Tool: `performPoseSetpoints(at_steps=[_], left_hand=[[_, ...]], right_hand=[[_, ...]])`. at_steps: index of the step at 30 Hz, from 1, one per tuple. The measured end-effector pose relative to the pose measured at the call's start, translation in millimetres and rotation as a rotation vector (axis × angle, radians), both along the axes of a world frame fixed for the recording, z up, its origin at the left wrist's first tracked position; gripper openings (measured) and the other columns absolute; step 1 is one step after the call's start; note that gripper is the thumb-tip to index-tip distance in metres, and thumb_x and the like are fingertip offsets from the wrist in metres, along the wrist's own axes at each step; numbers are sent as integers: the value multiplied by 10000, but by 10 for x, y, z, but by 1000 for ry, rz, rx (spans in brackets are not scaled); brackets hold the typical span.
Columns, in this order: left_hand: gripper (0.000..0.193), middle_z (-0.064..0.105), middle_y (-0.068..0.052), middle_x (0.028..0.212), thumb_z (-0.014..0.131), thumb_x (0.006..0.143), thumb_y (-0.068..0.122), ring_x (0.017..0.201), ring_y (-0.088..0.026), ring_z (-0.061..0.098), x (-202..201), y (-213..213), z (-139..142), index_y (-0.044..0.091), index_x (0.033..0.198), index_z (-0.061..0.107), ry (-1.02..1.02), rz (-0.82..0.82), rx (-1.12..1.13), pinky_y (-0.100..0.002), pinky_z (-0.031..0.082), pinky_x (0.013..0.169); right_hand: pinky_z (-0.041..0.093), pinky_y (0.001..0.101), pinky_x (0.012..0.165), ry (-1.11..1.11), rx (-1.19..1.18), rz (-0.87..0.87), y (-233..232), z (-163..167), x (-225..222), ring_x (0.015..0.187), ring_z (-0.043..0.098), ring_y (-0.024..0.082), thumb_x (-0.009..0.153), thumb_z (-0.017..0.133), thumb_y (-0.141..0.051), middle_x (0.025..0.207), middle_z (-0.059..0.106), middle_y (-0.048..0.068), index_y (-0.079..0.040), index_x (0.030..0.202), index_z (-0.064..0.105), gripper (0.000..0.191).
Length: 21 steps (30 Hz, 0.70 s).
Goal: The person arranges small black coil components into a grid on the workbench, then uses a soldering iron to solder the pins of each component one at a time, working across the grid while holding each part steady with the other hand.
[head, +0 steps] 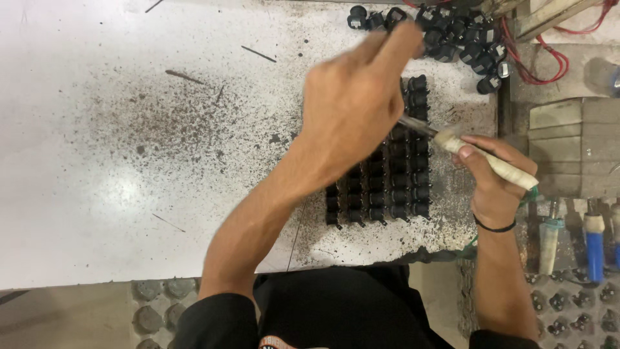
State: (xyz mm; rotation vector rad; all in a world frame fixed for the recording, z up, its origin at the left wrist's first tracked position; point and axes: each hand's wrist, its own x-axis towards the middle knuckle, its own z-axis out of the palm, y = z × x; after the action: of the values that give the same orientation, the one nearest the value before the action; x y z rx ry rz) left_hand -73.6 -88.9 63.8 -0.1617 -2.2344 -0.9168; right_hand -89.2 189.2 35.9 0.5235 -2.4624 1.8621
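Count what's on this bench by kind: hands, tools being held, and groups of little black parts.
Hands: 2 (left hand, right hand)
Held tool: 1
Groups of black parts: 2 (neat rows, loose pile)
Total: 5

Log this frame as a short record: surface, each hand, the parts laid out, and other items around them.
surface: white worktop, speckled with dark debris
left hand: raised over the rows, blurred, reaching toward the far pile; whether it holds anything cannot be told
right hand: gripping a tape-wrapped tool handle, metal tip pointing left over the rows
rows: small black components set in neat columns
pile: loose black components at the far edge
other: red wires; blue-handled tool at right
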Motion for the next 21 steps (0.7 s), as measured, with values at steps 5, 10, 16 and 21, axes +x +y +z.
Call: performPoseSetpoints(at_steps=[5, 10, 16, 21], left_hand=[[284, 697, -76, 881, 619, 856, -68, 771, -238, 686, -373, -28, -259, 37, 1118, 650, -259, 142, -152, -342, 540, 495], [221, 633, -169, 1063, 668, 757, -22, 884, -341, 697, -113, 143, -866, 40, 951, 754, -383, 52, -52, -466, 589, 677], [188, 650, -163, 1035, 679, 696, -8, 899, -344, 693, -128, 202, -1022, 39, 862, 755, -401, 26, -86, -466, 593, 691], [181, 645, -170, 989, 693, 694, 5, 888, -345, 689, -139, 241, -1021, 29, 866, 745, -406, -11, -79, -467, 595, 687]], right_hand=[[568, 254, 808, 30, 81, 28, -24, -30, -103, 846, 703, 136, 1004, 725, 1, 999, 743, 127, 59, 1181, 741, 187], [530, 219, 772, 36, 164, 50, -91, 39, -148, 842, 678, 117, 991, 736, 4, 979, 743, 114, 44, 1176, 749, 190], [549, 229, 866, 33, 203, 51, -125, 65, -148, 930, 702, 126, 985, 754, 9, 1057, 757, 121, 45, 1132, 750, 151], [553, 222, 845, 12, 243, 79, -205, 158, -204, 947, 706, 126, 981, 765, 1, 1080, 758, 111, 25, 1153, 753, 174]])
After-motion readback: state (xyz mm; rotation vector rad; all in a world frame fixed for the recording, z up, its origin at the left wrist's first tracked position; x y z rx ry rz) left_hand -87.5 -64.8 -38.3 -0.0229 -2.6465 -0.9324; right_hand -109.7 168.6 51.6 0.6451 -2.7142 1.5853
